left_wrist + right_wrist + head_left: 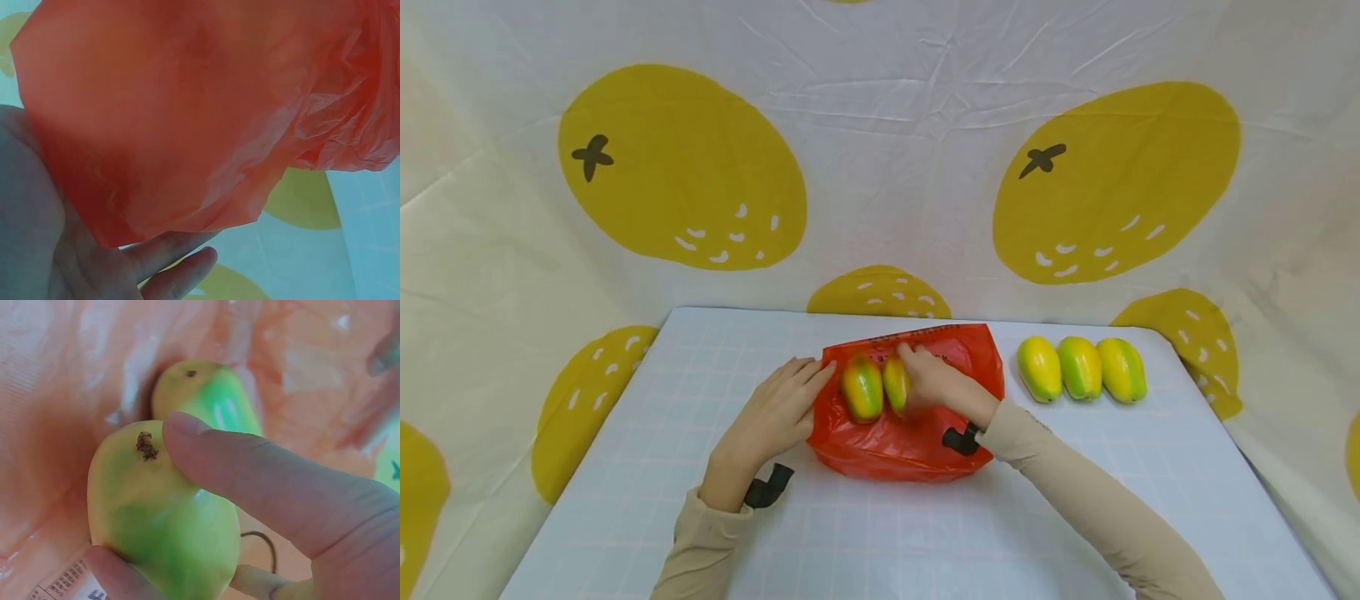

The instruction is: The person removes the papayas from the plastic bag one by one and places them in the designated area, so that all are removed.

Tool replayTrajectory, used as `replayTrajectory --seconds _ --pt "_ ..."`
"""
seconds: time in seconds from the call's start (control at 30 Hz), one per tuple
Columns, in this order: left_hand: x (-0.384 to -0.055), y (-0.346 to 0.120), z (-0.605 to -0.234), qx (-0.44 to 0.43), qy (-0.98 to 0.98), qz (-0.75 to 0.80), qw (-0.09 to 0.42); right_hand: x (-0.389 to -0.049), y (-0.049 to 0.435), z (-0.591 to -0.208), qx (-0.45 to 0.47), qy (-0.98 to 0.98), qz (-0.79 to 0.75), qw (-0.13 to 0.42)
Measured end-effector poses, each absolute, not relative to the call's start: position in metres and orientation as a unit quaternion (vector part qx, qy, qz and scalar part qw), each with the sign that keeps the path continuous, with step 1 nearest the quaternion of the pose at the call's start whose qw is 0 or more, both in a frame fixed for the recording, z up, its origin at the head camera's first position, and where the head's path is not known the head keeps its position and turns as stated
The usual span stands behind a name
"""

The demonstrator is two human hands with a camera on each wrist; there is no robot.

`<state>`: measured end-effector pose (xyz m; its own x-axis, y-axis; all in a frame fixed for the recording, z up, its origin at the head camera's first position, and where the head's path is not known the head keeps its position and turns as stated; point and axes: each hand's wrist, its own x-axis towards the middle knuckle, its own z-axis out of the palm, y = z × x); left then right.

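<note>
In the head view a red plastic bag [895, 454] lies spread on the table. Two yellow-green mangoes are at it: one mango [862, 390] stands apart from any hand, and the other mango [165, 519] is gripped between thumb and fingers of my right hand [928, 381]. The right wrist view has the thumb near its stem scar, with the first mango [206, 394] just beyond. At the bag's left edge rests my left hand [782, 408], fingers fairly straight. From the left wrist, red plastic [156, 125] covers part of those fingers; the thumb's contact is hidden.
To the bag's right, three more mangoes [1081, 369] stand in a row on the white gridded table [640, 467]. A pale cloth [895, 192] printed with large yellow fruit rises behind the table and along its sides.
</note>
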<state>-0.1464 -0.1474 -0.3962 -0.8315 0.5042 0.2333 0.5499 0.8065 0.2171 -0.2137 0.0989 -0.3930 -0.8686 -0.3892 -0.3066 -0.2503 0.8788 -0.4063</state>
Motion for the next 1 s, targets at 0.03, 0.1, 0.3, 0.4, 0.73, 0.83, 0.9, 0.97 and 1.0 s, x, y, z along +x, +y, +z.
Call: replayTrajectory --seconds 0.03,0.1,0.3,0.4,0.73,0.83,0.9,0.97,1.0 --pt "-0.147 -0.147 -0.396 -0.278 -0.947 -0.139 0.082 -0.214 0.099 -0.392 -0.170 0.950 -0.181 0.189" --pt "-0.147 -0.148 -0.396 -0.276 -0.948 -0.138 0.080 -0.213 0.100 -0.389 -0.172 0.950 -0.187 0.181" --pt "-0.147 -0.148 -0.396 -0.277 -0.948 -0.137 0.082 -0.209 0.106 -0.380 -0.180 0.944 -0.230 0.156" --pt "-0.146 -0.148 -0.396 -0.277 -0.948 -0.138 0.081 -0.205 0.110 -0.375 -0.178 0.939 -0.255 0.147" --pt "-0.146 -0.147 -0.395 -0.276 -0.948 -0.136 0.079 -0.191 0.122 -0.362 -0.198 0.930 -0.288 0.110" --pt "-0.146 -0.147 -0.395 -0.277 -0.948 -0.135 0.079 -0.186 0.126 -0.360 -0.202 0.927 -0.299 0.101" --pt "-0.146 -0.147 -0.395 -0.277 -0.948 -0.136 0.079 -0.183 0.129 -0.359 -0.206 0.925 -0.303 0.096" --pt "-0.146 -0.147 -0.395 -0.276 -0.948 -0.136 0.080 -0.179 0.130 -0.359 -0.206 0.924 -0.309 0.094" --pt "-0.146 -0.148 -0.395 -0.276 -0.948 -0.135 0.080 -0.177 0.131 -0.359 -0.209 0.922 -0.312 0.092"
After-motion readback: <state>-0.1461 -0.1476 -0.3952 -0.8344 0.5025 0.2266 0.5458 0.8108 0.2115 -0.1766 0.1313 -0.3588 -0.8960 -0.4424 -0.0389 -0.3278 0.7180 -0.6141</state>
